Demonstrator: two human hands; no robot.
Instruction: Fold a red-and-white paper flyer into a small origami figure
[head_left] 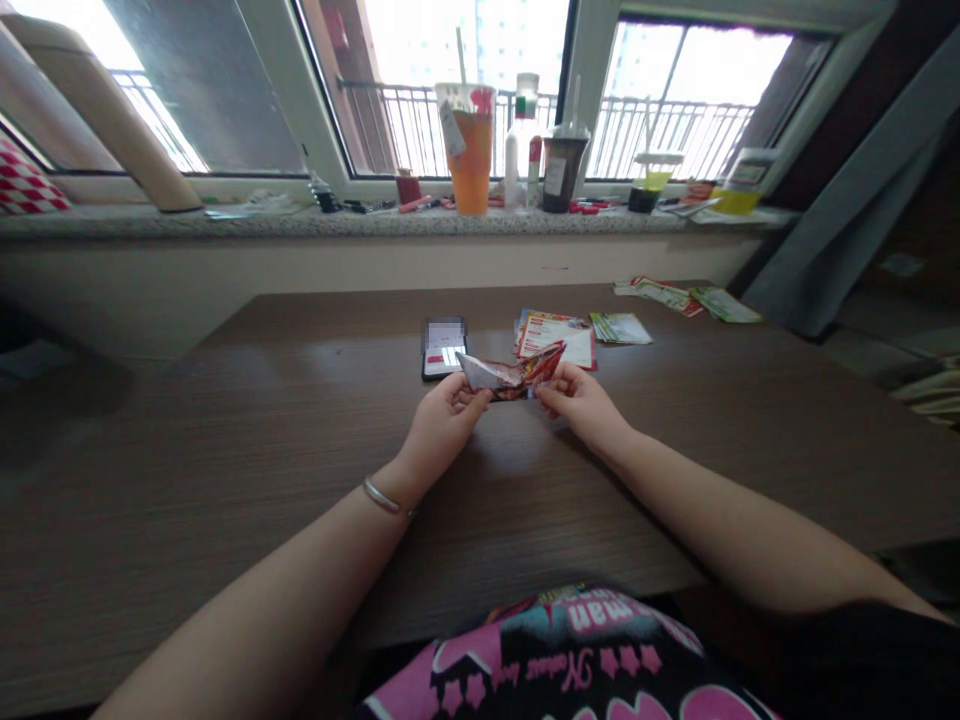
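A glossy, partly folded printed leaflet (510, 374), red and brown in colour, is held up just above the table between both hands. My left hand (444, 415) pinches its left end, thumb on the near side. At the other end, my right hand (583, 402) grips it between thumb and fingers. Right behind the left hand lies a phone (442, 350) with its screen lit. A small stack of red-and-white printed sheets (559, 338) rests beyond the leaflet, partly covered by it. Beside that stack is a pile of green-and-white leaflets (621, 328).
More printed leaflets (667, 296) lie at the far right of the brown table (262, 440). On the granite windowsill (255, 225) stand a tall orange drink (471, 150), a dark drink cup (564, 170), bottles and pens. A cardboard tube (112, 115) leans at the left.
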